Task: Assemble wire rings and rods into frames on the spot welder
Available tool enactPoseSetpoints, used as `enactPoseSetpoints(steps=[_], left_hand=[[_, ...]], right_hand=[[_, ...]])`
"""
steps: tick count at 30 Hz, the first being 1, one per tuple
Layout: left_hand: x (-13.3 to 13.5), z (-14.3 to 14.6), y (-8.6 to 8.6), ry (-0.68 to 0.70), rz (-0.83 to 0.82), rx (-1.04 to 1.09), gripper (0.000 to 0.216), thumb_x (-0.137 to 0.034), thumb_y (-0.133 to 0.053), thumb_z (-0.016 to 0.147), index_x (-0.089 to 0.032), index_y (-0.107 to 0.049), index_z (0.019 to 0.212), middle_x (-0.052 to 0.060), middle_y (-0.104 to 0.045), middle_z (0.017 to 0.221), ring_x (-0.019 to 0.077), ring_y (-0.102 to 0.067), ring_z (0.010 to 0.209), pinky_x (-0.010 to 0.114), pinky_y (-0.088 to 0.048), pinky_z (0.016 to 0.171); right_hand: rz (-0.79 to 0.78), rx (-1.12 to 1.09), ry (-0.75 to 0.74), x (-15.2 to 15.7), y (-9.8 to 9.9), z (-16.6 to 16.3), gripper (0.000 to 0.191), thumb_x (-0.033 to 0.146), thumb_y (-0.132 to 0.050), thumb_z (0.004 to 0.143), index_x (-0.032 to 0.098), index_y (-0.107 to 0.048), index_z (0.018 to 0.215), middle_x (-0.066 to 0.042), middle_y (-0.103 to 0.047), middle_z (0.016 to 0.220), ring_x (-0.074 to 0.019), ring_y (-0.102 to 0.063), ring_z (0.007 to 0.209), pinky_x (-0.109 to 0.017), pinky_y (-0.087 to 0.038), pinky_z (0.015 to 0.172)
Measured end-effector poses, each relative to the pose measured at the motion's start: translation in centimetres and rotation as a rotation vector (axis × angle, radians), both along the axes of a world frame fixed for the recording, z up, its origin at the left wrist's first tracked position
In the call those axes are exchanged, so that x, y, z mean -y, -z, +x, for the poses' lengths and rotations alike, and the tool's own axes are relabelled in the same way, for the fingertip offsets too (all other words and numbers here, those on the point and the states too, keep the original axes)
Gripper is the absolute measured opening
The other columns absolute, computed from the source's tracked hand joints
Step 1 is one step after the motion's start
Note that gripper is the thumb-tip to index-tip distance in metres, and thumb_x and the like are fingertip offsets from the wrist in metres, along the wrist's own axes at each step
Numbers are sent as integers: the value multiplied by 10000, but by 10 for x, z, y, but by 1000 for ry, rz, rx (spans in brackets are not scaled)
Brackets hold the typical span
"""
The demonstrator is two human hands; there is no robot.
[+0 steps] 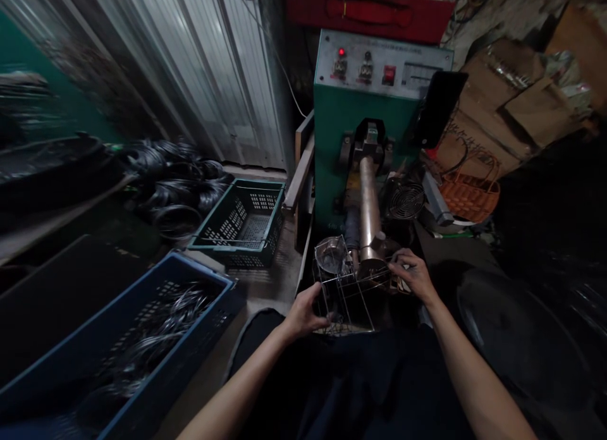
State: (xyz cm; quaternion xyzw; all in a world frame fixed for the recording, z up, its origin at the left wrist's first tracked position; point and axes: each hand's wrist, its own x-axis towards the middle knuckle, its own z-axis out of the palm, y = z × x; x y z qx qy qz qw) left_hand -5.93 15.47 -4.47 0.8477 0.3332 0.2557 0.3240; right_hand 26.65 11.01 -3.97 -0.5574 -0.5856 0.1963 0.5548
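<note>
A thin wire frame with box-like sides stands in front of me, under the tip of a thick metal machine arm. My left hand grips the frame's left side, thumb and fingers closed around its wires. To the right of the arm's tip, my right hand pinches the wires at the frame's right end; its fingertips are partly in shadow. Beside the arm, behind the frame, sits a small clear round cup. The arm juts out from a green welding machine with a lit red lamp.
On the left lies a blue crate of bent wire pieces. Beyond it stands a green crate, near coils of dark wire. A small fan and an orange wicker basket flank the machine's right side, near cardboard boxes.
</note>
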Motion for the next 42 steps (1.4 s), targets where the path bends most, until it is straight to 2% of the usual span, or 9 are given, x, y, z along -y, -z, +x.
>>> enactPoseSetpoints(steps=[13,18,22,25,29,33,37,39,42], left_hand=[[-8,4,5,12,17,-6,310,-300,-696,654,-187,-492,858,2,-549,821,139,-515,717,240,-454,630],[-7,6,-3,-5,-35,24,277,-294,-691,661,-195,-477,806,-16,-541,773,130,-505,686,238,-462,618],[-9,9,-10,43,-65,58,316,-325,-685,671,-193,-500,891,4,-566,860,147,-542,766,253,-498,675],[-6,9,-8,27,-59,58,320,-298,-687,653,-189,-499,887,9,-562,858,150,-542,766,257,-501,683],[19,-3,2,-31,-63,77,315,-274,-711,628,-186,-507,852,3,-565,811,149,-541,728,259,-498,667],[59,-25,3,-45,-197,182,325,-292,-738,660,-187,-526,883,21,-601,853,165,-590,777,264,-515,699],[88,-41,-17,-104,-306,361,371,-281,-771,659,-192,-508,906,39,-597,888,180,-601,822,280,-513,734],[99,-45,-31,-96,-367,432,385,-272,-781,663,-197,-495,909,38,-593,878,175,-596,807,281,-505,725],[113,-47,-48,-7,-471,523,373,-292,-772,683,-200,-476,891,32,-590,831,178,-593,781,298,-498,718]], right_hand=[[52,11,-8,-2,4,5,355,405,-710,783,194,-550,546,-27,-577,790,-173,-556,783,-304,-419,756],[62,19,15,-1,5,4,356,401,-710,784,196,-544,544,-30,-584,792,-177,-557,798,-308,-424,770],[66,30,22,-2,3,4,338,420,-712,776,198,-574,561,-47,-615,836,-195,-579,863,-317,-432,810],[54,20,35,2,-5,-1,354,438,-709,770,197,-566,553,-63,-636,880,-212,-596,909,-334,-438,845],[8,-9,21,24,-17,-13,330,493,-677,784,203,-587,655,-86,-650,1057,-242,-599,1016,-368,-434,919],[-8,-149,121,57,-9,-19,396,577,-535,861,242,-564,1071,-104,-598,1257,-243,-579,1134,-378,-465,937],[-98,-14,258,78,0,-19,504,535,-360,953,250,-444,1359,-96,-595,1300,-236,-573,1177,-426,-439,1002],[-58,87,331,81,-11,-20,518,504,-323,969,257,-411,1415,-78,-602,1301,-233,-585,1169,-430,-438,1016],[43,236,461,81,-42,-21,510,473,-345,968,235,-461,1404,-72,-582,1332,-236,-570,1196,-408,-429,1041]])
